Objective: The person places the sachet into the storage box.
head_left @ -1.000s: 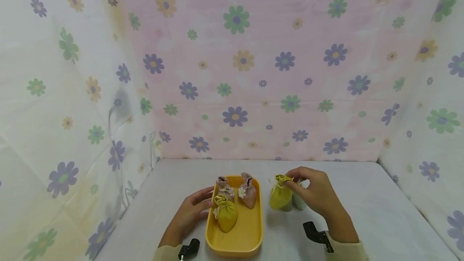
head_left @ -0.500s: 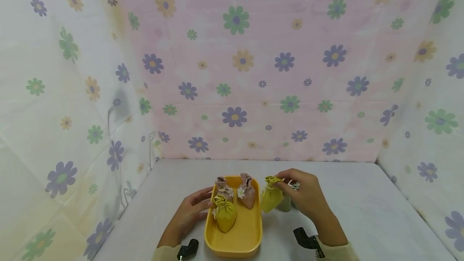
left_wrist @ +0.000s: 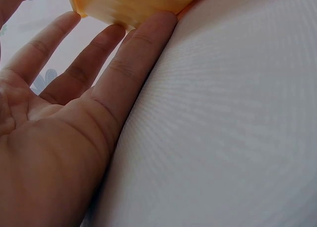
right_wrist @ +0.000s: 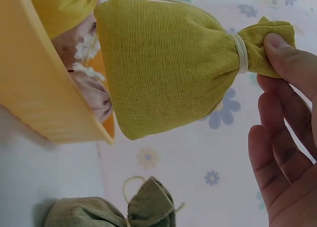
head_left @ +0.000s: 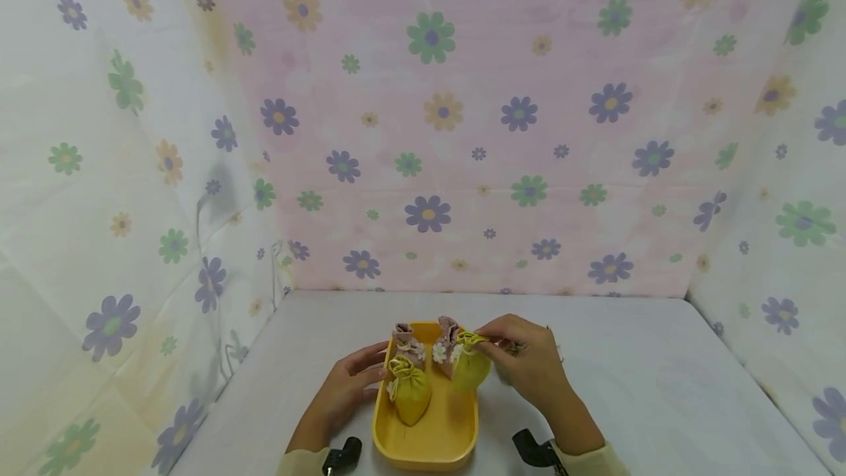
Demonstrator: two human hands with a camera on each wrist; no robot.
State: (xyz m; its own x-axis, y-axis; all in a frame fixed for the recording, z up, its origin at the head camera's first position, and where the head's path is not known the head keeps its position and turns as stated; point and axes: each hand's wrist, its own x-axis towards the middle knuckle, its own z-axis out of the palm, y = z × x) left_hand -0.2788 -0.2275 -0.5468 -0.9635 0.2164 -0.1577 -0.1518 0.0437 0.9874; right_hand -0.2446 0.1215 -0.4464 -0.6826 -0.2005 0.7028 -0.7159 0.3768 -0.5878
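My right hand [head_left: 529, 358] pinches the gathered neck of a yellow-green drawstring pouch [right_wrist: 168, 63] between thumb and finger. That pouch hangs over the right side of a yellow plastic tray [head_left: 426, 454]. Inside the tray lie another yellow pouch [head_left: 411, 391] at the left and two dusty-pink pouches with white flowers, one at the back left [head_left: 405, 340] and one at the back right [head_left: 447, 333], the latter partly behind the held pouch. My left hand [head_left: 344, 388] rests beside the tray, its extended fingertips touching the outer left wall; the left wrist view shows this contact too.
A grey-green pouch [right_wrist: 94, 212] lies on the white table [head_left: 628, 388] to the right of the tray, mostly behind my right hand in the head view. Flower-print cloth [head_left: 429, 131] encloses the table at the back and sides.
My right hand has carried the yellow-green pouch leftward from beside the grey-green pouch to over the tray's right side. The left hand and tray have stayed nearly still.
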